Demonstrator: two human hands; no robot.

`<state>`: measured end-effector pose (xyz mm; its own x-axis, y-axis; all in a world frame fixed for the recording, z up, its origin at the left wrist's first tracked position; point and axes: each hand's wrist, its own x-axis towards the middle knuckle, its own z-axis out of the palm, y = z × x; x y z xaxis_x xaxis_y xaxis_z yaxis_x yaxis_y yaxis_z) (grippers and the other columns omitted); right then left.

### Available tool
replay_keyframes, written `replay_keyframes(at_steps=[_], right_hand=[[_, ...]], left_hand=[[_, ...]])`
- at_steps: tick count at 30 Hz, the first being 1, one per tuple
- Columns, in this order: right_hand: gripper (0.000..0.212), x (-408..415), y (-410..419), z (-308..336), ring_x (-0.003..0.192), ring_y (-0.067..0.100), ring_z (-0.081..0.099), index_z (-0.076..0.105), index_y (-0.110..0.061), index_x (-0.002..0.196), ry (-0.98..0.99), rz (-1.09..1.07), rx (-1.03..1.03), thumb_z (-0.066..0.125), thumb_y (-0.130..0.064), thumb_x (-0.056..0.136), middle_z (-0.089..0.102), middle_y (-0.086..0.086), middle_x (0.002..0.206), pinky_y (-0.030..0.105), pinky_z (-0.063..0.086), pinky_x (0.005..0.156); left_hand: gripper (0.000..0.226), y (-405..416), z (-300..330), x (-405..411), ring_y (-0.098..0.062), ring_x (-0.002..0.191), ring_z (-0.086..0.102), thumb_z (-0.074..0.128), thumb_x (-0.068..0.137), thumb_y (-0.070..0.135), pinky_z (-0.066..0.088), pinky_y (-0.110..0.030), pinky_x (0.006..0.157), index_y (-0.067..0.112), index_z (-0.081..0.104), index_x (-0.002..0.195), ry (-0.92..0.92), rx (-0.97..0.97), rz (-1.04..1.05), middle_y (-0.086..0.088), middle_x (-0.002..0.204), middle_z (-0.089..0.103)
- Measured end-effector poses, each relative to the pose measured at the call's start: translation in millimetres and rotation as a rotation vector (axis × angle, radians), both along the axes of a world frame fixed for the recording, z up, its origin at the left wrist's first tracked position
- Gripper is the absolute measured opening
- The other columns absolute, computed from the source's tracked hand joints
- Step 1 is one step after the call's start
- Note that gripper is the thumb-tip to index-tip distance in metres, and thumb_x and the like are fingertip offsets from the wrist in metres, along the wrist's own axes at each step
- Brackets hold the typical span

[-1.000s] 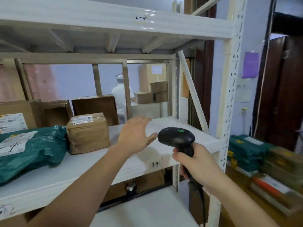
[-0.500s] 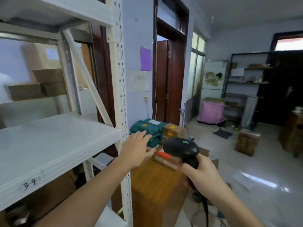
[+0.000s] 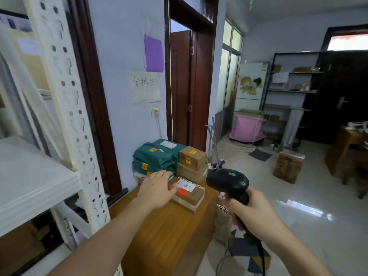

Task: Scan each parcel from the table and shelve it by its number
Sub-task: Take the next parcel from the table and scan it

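Left hand (image 3: 157,189) is flat, fingers straight, resting on the near end of the flat brown parcel (image 3: 189,193). Not gripping it yet. Right hand (image 3: 253,213) is wrapped round the handle of the black scanner (image 3: 227,181), whose head points forward-left, roughly toward the parcel stack.

Parcel sits on the wooden worktop (image 3: 165,232), in front of and touching the stack. It lies flat, label (image 3: 186,185) face up. Long axis runs from near-left to far-right, diagonal to the worktop edge. An orange patch sits beside the white label, partly under the fingertips.

Step in hand, as I read it: pick this one and scan it. To do it well: pull the fingers back off the label so the barcode is fully exposed, tilt the scanner head down onto it, then lift by the long edges. The handwritten mark on top may be the shelf number, too small to read.

Behind it: green poly bags (image 3: 155,157) stacked against the wall, two brown boxes (image 3: 192,157) stacked just right of them. White shelf rack (image 3: 65,96) stands left of the worktop.
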<state>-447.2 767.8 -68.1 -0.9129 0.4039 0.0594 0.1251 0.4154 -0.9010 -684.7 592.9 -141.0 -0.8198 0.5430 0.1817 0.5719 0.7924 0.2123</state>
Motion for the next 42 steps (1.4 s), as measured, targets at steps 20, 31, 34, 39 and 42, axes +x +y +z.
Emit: replay_keyframes(at_steps=[20,31,34,39,42], right_hand=[[0.007,-287.7,127.7,-38.0,0.049,0.012,0.06,0.061,-0.018,0.094,-0.116,0.15,-0.021,0.065,-0.014,0.09,0.061,0.005,0.063,0.025,0.05,0.049],[0.017,-458.8,215.2,-77.6,0.039,0.002,0.053,0.053,-0.02,0.081,-0.268,0.432,0.011,0.064,-0.013,0.091,0.055,-0.007,0.046,0.014,0.039,0.043],[0.012,-493.7,231.5,-86.3,0.043,0.003,0.059,0.056,-0.019,0.086,-0.335,0.48,-0.03,0.063,-0.011,0.09,0.06,-0.001,0.057,0.015,0.043,0.045],[0.006,-535.6,248.2,-109.4,0.049,0.005,0.064,0.06,-0.021,0.092,-0.375,0.532,-0.06,0.065,-0.018,0.091,0.063,0.001,0.063,0.018,0.047,0.048],[0.013,-555.4,253.4,-123.3,0.045,0.006,0.06,0.062,-0.012,0.088,-0.41,0.555,-0.077,0.067,-0.023,0.092,0.061,0.002,0.054,0.021,0.044,0.047]], left_hand=[[0.081,121.6,-83.9,-257.7,-0.021,0.159,0.019,0.055,0.1,0.061,0.021,-0.045,0.128,0.031,0.019,0.166,-0.164,-0.004,0.168,0.004,0.174,0.019],[0.085,157.8,-144.1,-387.2,-0.028,0.133,0.056,0.066,0.087,0.07,0.047,-0.048,0.113,0.017,0.047,0.151,-0.342,0.52,0.733,-0.007,0.149,0.056],[0.104,171.7,-152.1,-415.7,-0.035,0.139,0.05,0.069,0.081,0.075,0.043,-0.053,0.117,0.009,0.039,0.156,-0.44,0.792,0.945,-0.014,0.153,0.049],[0.157,172.5,-185.6,-467.4,-0.037,0.132,0.056,0.065,0.028,0.107,0.049,-0.057,0.11,0.014,0.041,0.153,-0.551,1.035,1.233,-0.011,0.146,0.056],[0.163,164.3,-208.0,-486.2,-0.036,0.123,0.062,0.067,0.013,0.106,0.055,-0.053,0.104,0.014,0.05,0.146,-0.645,1.015,1.323,-0.011,0.138,0.062]])
